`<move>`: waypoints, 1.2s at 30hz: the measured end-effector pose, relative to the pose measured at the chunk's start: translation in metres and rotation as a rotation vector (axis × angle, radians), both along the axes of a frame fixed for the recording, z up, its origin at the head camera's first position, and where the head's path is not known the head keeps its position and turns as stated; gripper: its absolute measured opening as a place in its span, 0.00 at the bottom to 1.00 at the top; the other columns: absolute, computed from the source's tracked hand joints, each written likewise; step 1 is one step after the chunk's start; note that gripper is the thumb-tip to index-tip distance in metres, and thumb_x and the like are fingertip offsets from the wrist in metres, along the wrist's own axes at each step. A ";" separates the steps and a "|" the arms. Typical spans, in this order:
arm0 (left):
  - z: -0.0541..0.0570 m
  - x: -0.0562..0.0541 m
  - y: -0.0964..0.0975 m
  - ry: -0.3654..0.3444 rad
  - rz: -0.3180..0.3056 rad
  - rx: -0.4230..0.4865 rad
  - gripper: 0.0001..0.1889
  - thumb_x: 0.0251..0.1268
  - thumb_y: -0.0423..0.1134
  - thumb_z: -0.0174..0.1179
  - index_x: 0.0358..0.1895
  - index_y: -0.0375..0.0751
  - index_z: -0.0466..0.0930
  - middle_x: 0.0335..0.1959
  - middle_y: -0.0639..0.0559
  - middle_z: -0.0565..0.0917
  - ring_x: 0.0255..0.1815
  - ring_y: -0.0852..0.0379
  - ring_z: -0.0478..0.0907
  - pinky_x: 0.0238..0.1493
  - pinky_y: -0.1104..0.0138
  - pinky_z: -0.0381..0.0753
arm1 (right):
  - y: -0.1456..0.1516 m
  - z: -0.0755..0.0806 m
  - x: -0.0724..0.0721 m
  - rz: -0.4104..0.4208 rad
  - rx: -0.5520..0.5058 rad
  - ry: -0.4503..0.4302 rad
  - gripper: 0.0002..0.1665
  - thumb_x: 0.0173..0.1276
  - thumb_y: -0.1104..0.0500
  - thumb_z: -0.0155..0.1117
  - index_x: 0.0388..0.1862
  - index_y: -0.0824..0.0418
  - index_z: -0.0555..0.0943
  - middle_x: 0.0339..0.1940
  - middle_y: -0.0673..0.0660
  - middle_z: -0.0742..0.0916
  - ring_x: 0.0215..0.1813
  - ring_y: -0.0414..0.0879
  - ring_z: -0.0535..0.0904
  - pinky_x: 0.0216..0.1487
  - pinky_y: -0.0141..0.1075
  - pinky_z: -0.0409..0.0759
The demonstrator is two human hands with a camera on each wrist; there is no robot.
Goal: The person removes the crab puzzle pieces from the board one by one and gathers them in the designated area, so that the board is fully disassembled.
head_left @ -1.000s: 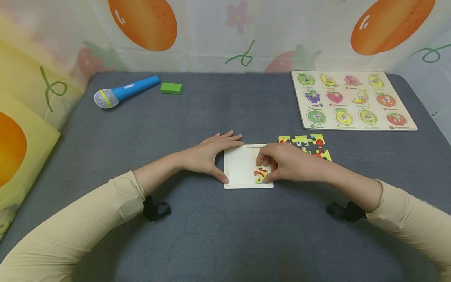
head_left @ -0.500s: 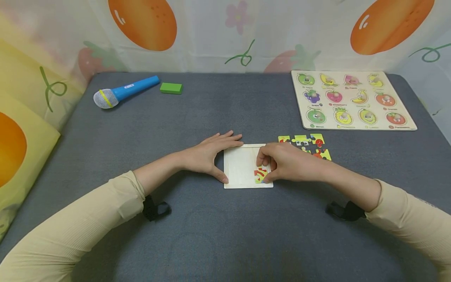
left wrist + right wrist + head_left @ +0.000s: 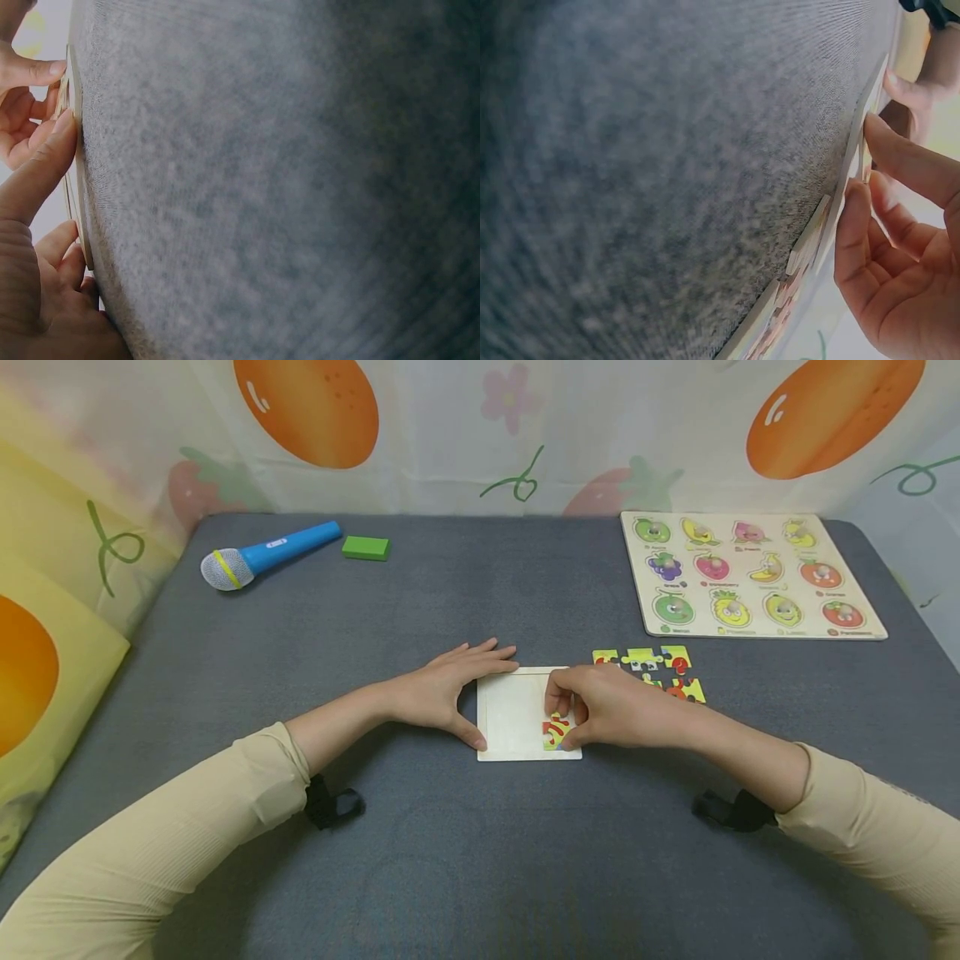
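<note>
A pale wooden puzzle tray (image 3: 513,714) lies flat on the table. Spread over its left side, my left hand (image 3: 431,693) touches the near left corner with the thumb and the far edge with the fingertips. At the tray's near right corner my right hand (image 3: 622,706) pinches a yellow and red puzzle piece (image 3: 555,733) between thumb and curled fingers. The piece is partly hidden by those fingers. In the right wrist view the thumb and fingertip meet at the tray (image 3: 847,169). Several more yellow puzzle pieces (image 3: 642,658) lie beyond the right hand, which covers some of them.
A wooden fruit board (image 3: 750,575) rests at the far right. A blue toy microphone (image 3: 288,547) and a green block (image 3: 365,548) lie at the far left. A fruit-print curtain (image 3: 435,435) hangs behind the grey table (image 3: 450,860).
Hardly anything differs. Both hands keep their places at the tray, and the right hand stays on the same puzzle piece at the near right corner.
</note>
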State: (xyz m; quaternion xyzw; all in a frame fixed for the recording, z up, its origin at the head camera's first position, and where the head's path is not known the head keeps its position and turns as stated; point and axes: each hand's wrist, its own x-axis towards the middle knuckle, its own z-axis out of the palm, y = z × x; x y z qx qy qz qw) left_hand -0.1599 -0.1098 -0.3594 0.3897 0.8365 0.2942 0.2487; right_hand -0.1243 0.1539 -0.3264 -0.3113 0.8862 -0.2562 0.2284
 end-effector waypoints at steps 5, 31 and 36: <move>0.000 0.000 0.000 0.000 0.003 -0.003 0.54 0.44 0.52 0.78 0.77 0.47 0.58 0.82 0.52 0.52 0.85 0.50 0.38 0.84 0.49 0.35 | -0.001 0.001 0.000 -0.011 0.007 -0.032 0.21 0.50 0.61 0.81 0.38 0.56 0.78 0.27 0.49 0.81 0.30 0.40 0.74 0.32 0.30 0.74; 0.000 0.000 0.000 -0.011 0.001 -0.011 0.54 0.45 0.52 0.78 0.77 0.47 0.58 0.82 0.52 0.52 0.85 0.50 0.37 0.84 0.49 0.34 | 0.012 0.011 -0.003 -0.052 -0.003 -0.040 0.04 0.68 0.60 0.66 0.40 0.52 0.82 0.22 0.49 0.81 0.25 0.39 0.73 0.28 0.30 0.73; 0.002 0.001 0.000 -0.012 0.003 -0.006 0.54 0.45 0.52 0.78 0.77 0.46 0.58 0.82 0.51 0.52 0.85 0.50 0.37 0.84 0.49 0.34 | 0.020 0.017 -0.005 -0.072 -0.013 -0.006 0.05 0.68 0.60 0.66 0.38 0.49 0.83 0.23 0.49 0.82 0.25 0.39 0.74 0.28 0.30 0.74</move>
